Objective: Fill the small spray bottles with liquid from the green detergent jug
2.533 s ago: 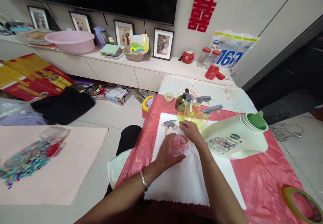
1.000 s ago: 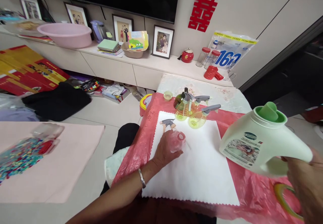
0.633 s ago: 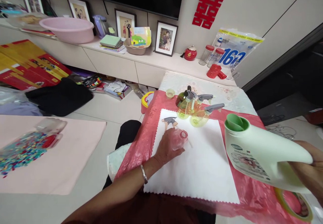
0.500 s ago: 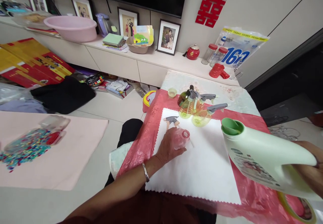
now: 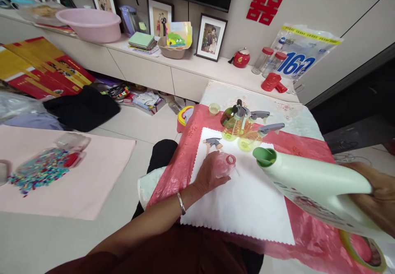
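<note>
Glossy pale-green jug (image 5: 311,189), clear pink bottle (image 5: 224,165)

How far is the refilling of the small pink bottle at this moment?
Done: the pink bottle is open, its trigger head lying on the white cloth, and three filled spray bottles stand behind. In hand: the left hand steadies the pink bottle; the right hand tips the green jug, spout near the mouth. Left: no liquid is visibly flowing, and the head is still off.
</note>
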{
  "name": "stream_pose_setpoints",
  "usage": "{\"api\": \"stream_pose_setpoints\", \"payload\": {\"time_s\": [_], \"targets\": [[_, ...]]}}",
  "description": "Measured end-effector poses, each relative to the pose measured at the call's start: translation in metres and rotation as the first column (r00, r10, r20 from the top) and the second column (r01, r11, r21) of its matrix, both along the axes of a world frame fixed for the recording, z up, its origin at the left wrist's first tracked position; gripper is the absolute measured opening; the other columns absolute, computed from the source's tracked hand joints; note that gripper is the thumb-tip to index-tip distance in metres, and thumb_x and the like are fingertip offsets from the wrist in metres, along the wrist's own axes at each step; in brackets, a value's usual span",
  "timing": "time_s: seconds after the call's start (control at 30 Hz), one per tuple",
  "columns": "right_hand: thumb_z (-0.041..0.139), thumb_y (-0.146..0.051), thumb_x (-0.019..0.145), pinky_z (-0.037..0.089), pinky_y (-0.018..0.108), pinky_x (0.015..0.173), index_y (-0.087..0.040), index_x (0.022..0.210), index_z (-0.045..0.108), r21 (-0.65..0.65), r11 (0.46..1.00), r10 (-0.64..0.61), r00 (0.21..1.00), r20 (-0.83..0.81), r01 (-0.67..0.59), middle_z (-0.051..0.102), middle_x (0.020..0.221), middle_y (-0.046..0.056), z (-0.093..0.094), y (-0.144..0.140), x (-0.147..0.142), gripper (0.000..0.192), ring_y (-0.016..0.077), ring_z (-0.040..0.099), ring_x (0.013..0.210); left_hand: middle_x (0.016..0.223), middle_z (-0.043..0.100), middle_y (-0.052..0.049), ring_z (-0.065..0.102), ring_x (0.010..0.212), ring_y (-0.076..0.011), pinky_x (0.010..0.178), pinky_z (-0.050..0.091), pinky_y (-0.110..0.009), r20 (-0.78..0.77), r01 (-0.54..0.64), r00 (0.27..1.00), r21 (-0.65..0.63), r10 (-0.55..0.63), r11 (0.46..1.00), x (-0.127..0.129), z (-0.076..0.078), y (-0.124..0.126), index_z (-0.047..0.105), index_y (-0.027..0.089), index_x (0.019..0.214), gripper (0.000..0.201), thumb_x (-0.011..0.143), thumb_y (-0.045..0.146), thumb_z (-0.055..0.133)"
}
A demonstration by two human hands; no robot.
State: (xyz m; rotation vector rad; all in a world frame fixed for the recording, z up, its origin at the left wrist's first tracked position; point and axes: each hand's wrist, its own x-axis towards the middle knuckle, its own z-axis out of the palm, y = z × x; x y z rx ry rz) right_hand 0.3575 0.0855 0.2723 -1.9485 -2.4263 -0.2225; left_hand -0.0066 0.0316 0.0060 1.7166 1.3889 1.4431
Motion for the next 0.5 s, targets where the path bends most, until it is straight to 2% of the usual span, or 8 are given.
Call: {"api": "stream_pose_setpoints", "payload": {"time_s": [0.07,0.2,0.33,0.5], "targets": [[0.046,-0.059,0.073,0.042,0.027,0.051,-0.038,0.104,0.067,-0.009,1.0,0.017,1.0,0.018,-0.017,0.065,0.076,-0.007,0.003,0.001,-0.012,0.043,0.017,0.058,0.054,0.138,0.057,-0.015,0.056,0.131,-0.0401,0.113,0.045,-0.064,-0.01,-0.002,1.0,0.008,0.002,1.0,0.0,0.0,0.0,0.039,0.025,0.145,0.091,0.073,0.06,0.082],[0.045,-0.059,0.071,0.032,0.027,0.044,-0.034,0.096,0.07,0.051,0.996,0.062,0.993,0.099,-0.067,0.056,0.058,-0.004,0.007,0.002,-0.03,0.043,0.0176,0.047,0.042,0.139,0.056,-0.015,0.055,0.133,-0.04,0.114,0.044,-0.064,-0.022,0.002,1.0,-0.003,-0.002,1.0,0.0,0.003,-0.001,0.038,0.025,0.145,0.091,0.074,0.062,0.081],[0.044,-0.057,0.073,0.031,0.025,0.043,-0.034,0.095,0.069,0.03,0.991,0.127,0.984,0.127,-0.132,0.058,0.06,-0.005,0.007,0.002,-0.041,0.04,0.0175,0.051,0.042,0.14,0.057,-0.015,0.054,0.134,-0.04,0.115,0.043,-0.064,-0.011,0.013,1.0,-0.026,-0.013,1.0,-0.001,0.004,-0.001,0.039,0.025,0.146,0.092,0.073,0.061,0.082],[0.04,-0.048,0.08,0.026,0.024,0.042,-0.032,0.095,0.066,0.103,0.957,0.244,0.943,0.227,-0.272,0.06,0.06,-0.004,0.007,0.002,-0.049,0.034,0.0177,0.05,0.041,0.142,0.055,-0.015,0.052,0.136,-0.0413,0.116,0.041,-0.066,-0.009,0.019,1.0,-0.054,-0.019,0.998,0.0,0.0,-0.001,0.035,0.026,0.148,0.097,0.072,0.061,0.084]]}}
